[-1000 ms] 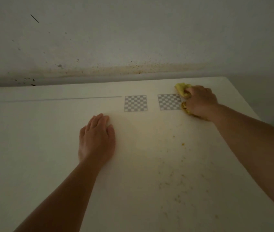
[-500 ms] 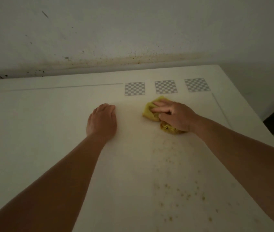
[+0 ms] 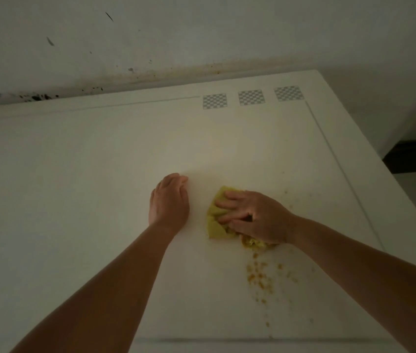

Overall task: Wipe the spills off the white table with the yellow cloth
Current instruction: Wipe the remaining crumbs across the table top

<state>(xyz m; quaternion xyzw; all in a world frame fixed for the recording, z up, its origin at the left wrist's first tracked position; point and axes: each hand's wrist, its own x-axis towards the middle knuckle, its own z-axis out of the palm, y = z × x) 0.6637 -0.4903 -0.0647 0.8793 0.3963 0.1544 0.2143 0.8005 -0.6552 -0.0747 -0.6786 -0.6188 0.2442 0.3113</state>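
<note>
Cloth (image 3: 216, 217) dragged nearer; crumbs (image 3: 259, 275) just beside.

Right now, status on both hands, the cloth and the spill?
Right hand pressing yellow cloth flat on white table. Left hand resting empty beside it. Orange crumbs remain on near side. Nothing blocking.

Both bare forearms reach in from 6 o'clock. The left hand (image 3: 169, 200) lies palm down on the tabletop (image 3: 74, 200), fingers (image 3: 176, 180) together, pointing to 12 o'clock. The right hand (image 3: 255, 216), at its 3 o'clock, presses down flat, fingers spread toward 9 o'clock.
</note>
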